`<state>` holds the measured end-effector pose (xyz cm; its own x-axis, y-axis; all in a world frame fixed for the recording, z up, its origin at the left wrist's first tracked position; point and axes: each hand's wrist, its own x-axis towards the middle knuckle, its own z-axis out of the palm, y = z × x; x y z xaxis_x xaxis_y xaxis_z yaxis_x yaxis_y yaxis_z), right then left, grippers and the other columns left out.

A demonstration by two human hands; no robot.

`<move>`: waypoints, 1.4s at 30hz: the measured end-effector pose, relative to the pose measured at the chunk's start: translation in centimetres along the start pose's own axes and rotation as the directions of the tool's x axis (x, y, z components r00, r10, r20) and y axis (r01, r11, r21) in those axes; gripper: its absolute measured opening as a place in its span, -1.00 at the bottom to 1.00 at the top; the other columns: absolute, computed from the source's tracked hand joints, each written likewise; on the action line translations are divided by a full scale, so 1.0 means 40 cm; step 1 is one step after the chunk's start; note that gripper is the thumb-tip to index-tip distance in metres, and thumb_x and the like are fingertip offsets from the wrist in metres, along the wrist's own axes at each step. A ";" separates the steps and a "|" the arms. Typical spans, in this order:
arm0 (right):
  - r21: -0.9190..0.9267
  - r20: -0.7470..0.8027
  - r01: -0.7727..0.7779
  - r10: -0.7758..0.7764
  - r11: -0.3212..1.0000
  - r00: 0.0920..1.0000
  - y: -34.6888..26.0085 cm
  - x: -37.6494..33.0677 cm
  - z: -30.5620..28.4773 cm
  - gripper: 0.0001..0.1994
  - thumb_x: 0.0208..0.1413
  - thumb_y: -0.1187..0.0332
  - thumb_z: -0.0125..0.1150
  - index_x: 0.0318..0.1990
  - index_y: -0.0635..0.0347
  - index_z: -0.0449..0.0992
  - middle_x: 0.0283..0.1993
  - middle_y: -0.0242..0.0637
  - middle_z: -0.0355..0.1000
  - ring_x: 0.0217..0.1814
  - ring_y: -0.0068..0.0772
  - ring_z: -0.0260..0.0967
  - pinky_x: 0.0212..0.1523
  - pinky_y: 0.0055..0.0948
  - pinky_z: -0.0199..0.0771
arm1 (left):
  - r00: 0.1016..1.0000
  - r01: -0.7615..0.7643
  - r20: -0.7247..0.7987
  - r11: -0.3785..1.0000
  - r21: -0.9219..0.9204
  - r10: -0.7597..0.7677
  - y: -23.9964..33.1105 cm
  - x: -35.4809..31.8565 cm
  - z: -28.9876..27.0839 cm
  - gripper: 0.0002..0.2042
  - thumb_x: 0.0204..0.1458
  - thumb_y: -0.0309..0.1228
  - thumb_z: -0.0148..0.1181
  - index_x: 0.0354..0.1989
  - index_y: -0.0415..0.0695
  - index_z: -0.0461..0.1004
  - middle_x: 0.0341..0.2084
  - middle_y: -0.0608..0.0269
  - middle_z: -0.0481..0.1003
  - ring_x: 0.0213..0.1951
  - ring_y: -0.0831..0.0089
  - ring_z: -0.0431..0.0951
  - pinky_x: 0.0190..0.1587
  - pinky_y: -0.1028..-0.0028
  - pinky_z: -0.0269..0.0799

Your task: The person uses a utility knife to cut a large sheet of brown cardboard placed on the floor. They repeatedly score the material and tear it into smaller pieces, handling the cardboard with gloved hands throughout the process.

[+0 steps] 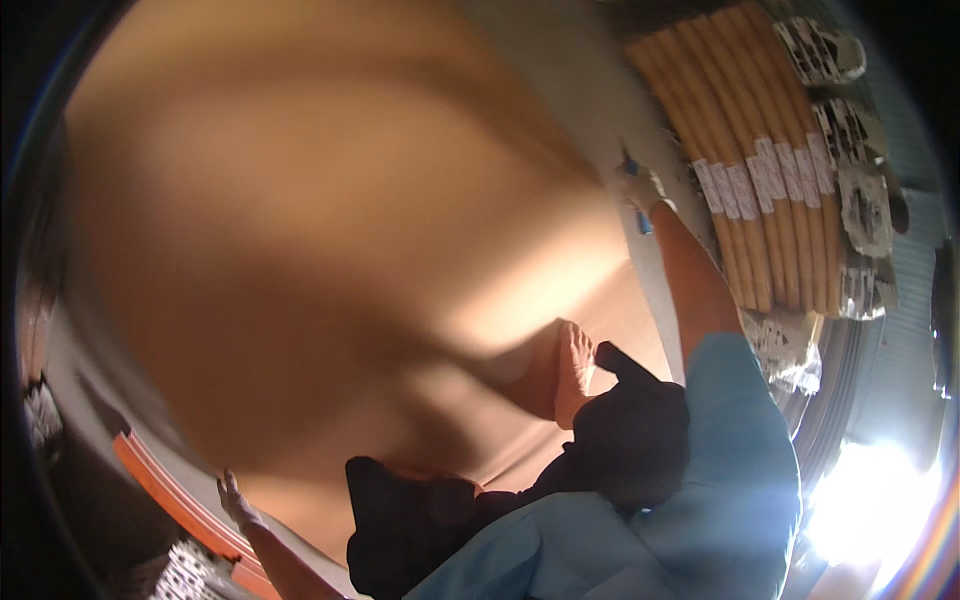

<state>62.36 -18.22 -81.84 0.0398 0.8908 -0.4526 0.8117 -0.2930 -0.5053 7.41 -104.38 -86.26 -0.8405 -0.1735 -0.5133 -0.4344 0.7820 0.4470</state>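
A large brown sheet (pixel 300 250), like cardboard or heavy kraft paper, spreads over the floor beneath me. My right hand (pixel 645 187), arm stretched far forward, is closed around a slim blue tool (pixel 645 224) just off the sheet's right edge. The tool's dark tip points away from me, and its kind is too small to make out. At the near left edge of the sheet, my left hand (pixel 238 503) has its fingers extended and holds nothing visible. Whether it touches the sheet cannot be told. My bare foot (pixel 574 365) stands on the sheet.
Several long brown rolls or bundles with white labels (pixel 770 180) lie side by side at the right, plastic-wrapped stacks (pixel 865 215) beyond them. An orange-red bar (pixel 180 505) curves along the lower left, near a patterned white stack (pixel 178 575). Bright light glares at lower right.
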 end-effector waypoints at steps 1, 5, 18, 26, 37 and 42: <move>0.001 -0.008 0.090 -0.090 0.996 0.996 -0.035 -0.023 -0.011 -0.70 0.06 0.10 0.27 -0.17 0.07 0.50 -0.43 -0.38 0.43 -0.55 -0.49 0.32 -0.52 -0.46 0.40 | 0.995 -0.006 0.089 0.932 -0.363 0.041 -0.007 0.001 0.011 -0.28 0.03 0.01 0.18 0.33 -0.06 0.14 0.23 0.10 0.27 0.23 0.08 0.27 0.30 0.03 0.00; 0.023 0.487 0.292 -0.266 0.956 0.832 -0.258 -0.202 0.024 -0.68 0.15 0.21 0.16 0.05 -0.10 0.31 -0.59 -0.54 0.21 -0.72 -0.67 0.13 -0.76 -0.52 0.09 | 0.964 -0.265 -0.018 0.964 0.015 0.265 -0.039 -0.079 0.018 -0.22 -0.02 0.06 0.21 0.33 -0.09 0.14 0.29 0.06 0.17 0.31 0.16 0.12 0.34 0.12 -0.02; 0.338 0.646 0.922 -0.666 -0.189 -0.374 -0.617 -1.102 0.921 -0.61 0.19 0.23 0.02 0.15 0.05 0.27 -0.10 0.02 0.45 -0.23 0.10 0.46 -0.17 -0.03 0.44 | 0.926 -0.275 -0.312 0.947 -0.166 0.214 0.039 -0.168 0.062 -0.40 -0.23 -0.22 0.48 0.04 -0.13 0.44 -0.10 0.12 0.42 -0.06 0.26 0.45 -0.01 0.29 0.40; 0.285 0.856 0.954 -0.423 -0.092 -0.297 -0.574 -1.497 1.181 -0.79 0.21 0.29 -0.05 -0.08 0.18 0.33 -0.32 -0.03 0.52 -0.34 0.01 0.51 -0.33 -0.06 0.51 | 0.946 -0.278 -0.247 0.914 -0.295 0.208 0.014 -0.161 0.042 -0.53 -0.16 -0.34 0.42 0.00 -0.05 0.47 -0.10 0.15 0.43 -0.07 0.28 0.47 -0.02 0.34 0.41; 0.269 0.847 0.934 -0.403 -0.237 -0.346 -0.564 -1.546 1.272 -0.83 0.19 0.35 -0.06 -0.15 0.21 0.36 -0.41 -0.07 0.50 -0.40 -0.03 0.51 -0.40 -0.11 0.51 | 0.969 -0.240 -0.155 0.889 -0.391 0.193 -0.004 -0.142 0.032 -0.63 -0.14 -0.36 0.35 -0.09 -0.09 0.52 -0.15 0.12 0.44 -0.14 0.24 0.48 -0.08 0.32 0.42; 0.188 0.882 0.947 -0.378 -0.262 -0.280 -0.566 -1.611 1.279 -0.81 0.13 0.38 0.02 -0.12 0.21 0.40 -0.34 -0.16 0.54 -0.29 -0.18 0.56 -0.32 -0.20 0.55 | 0.965 -0.253 -0.171 0.877 -0.407 0.199 -0.022 -0.126 0.046 -0.65 -0.15 -0.43 0.36 -0.11 -0.12 0.54 -0.20 0.17 0.46 -0.19 0.34 0.49 -0.11 0.39 0.43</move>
<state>11.60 -86.76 -78.84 -0.8324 -0.4448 -0.3304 -0.2845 0.8548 -0.4341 12.64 -103.10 -85.42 -0.9529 -0.1138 -0.2812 -0.3003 0.4862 0.8207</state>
